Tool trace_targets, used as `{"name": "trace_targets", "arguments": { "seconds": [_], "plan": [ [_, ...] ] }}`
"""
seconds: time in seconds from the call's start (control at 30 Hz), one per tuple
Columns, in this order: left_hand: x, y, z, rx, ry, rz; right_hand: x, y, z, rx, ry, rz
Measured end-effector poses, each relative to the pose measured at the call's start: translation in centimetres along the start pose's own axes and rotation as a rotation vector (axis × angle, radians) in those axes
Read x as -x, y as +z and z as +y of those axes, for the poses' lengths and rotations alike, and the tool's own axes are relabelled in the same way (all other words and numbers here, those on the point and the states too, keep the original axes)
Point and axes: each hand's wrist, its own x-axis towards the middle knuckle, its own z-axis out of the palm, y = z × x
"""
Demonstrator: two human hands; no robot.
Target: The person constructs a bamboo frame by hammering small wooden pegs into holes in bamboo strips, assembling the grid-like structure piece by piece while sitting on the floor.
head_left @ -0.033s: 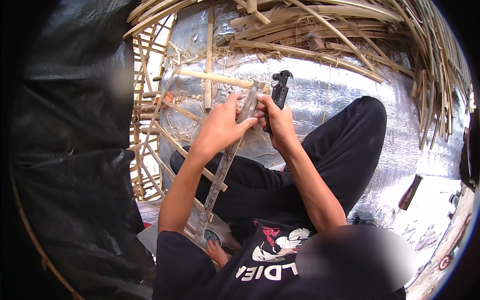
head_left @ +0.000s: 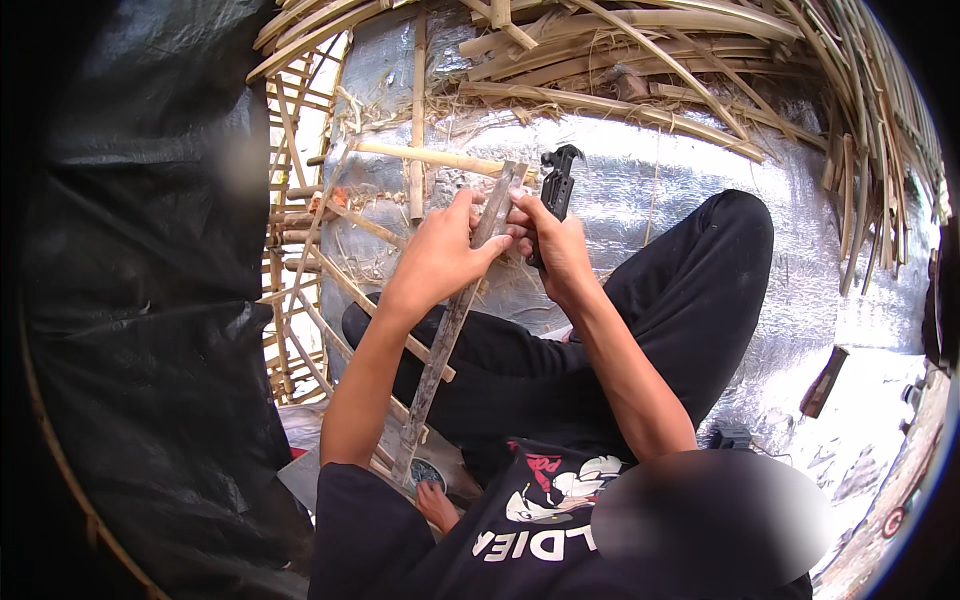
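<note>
My left hand (head_left: pixel 445 250) grips the upper end of a long, flat bamboo strip (head_left: pixel 438 355) that runs down across my lap toward my bare foot (head_left: pixel 436 506). My right hand (head_left: pixel 558 255) is closed around a black-handled cutting tool (head_left: pixel 558 172), held against the top of the same strip, right beside my left fingers. The tool's dark head sticks up above my knuckles; its working edge is hidden by my fingers. I sit cross-legged in black trousers.
A silver foil mat (head_left: pixel 670 170) lies under me. Several bamboo poles and slats (head_left: pixel 640 60) are piled along the top and right. A bamboo lattice (head_left: pixel 290 250) stands at the left beside black plastic sheeting (head_left: pixel 140 300). A dark wooden piece (head_left: pixel 823 382) lies at right.
</note>
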Motion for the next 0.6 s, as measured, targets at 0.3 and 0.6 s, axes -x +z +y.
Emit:
{"name": "trace_targets", "arguments": {
  "seconds": [0.3,0.6],
  "plan": [
    [2.6,0.0,0.5,0.212,-0.106,0.203,0.0,-1.1,-2.2,0.048,-0.080,-0.233],
    [1.7,4.1,2.0,-0.026,-0.043,0.429,2.7,-2.3,-3.4,0.280,-0.067,-0.176]
  ]
}}
